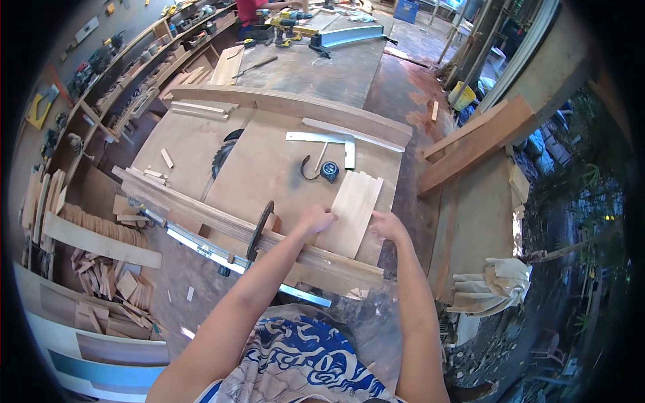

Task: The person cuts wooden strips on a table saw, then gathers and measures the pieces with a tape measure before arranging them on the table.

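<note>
Several pale wooden strips (351,213) lie side by side as a flat panel on the right part of a plywood table saw sled (269,144). My left hand (318,220) is at the panel's left edge, fingers curled against it. On the opposite edge, my right hand (388,226) grips with bent fingers. Just beyond the panel sits a black tape measure (329,171), with a pencil (321,158) beside it. A metal try square (349,142) lies behind them. The toothed saw blade (218,163) rises through the sled to the left.
Wooden fences (289,106) run along the sled's far and near sides. A black curved piece (259,232) stands by my left forearm. Cordless drills (287,30) rest on the bench behind, near another person (250,10). Wood offcuts (101,275) fill the lower left. A timber post (480,144) slants at right.
</note>
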A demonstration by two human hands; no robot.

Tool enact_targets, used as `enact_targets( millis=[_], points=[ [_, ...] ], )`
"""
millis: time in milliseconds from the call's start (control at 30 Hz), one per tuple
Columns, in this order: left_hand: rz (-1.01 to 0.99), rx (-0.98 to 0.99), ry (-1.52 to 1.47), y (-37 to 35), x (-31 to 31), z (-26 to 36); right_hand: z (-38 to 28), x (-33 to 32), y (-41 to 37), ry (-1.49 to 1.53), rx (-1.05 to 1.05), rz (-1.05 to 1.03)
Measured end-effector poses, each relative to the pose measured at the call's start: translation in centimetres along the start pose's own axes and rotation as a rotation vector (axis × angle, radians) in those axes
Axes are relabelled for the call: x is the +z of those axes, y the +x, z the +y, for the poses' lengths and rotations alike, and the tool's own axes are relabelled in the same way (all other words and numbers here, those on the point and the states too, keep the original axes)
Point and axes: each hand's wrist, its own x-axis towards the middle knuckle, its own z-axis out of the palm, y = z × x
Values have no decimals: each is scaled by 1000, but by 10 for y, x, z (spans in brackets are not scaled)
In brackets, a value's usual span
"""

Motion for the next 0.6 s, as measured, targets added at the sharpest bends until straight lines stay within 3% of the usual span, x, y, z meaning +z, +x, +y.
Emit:
enact_targets(
  millis=[67,167,233,400,467,533,600],
  points=[
    [0,-28,-90,3,-4,-1,3,-2,20,-41,-59,53],
    [17,-37,-137,9,2,4,-5,-1,37,4,-23,-40],
    [34,-36,-99,4,4,4,-20,8,25,-115,-19,139],
    [33,70,69,0,3,-6,-14,34,-1,-118,-21,238],
    [-9,86,-18,7,1,-15,0,29,5,-76,3,250],
    [-38,116,-101,17,-9,-12,20,-3,37,-299,1,103],
    [-37,82,-36,16,-23,1,-22,-35,56,-662,31,287]
  ],
)
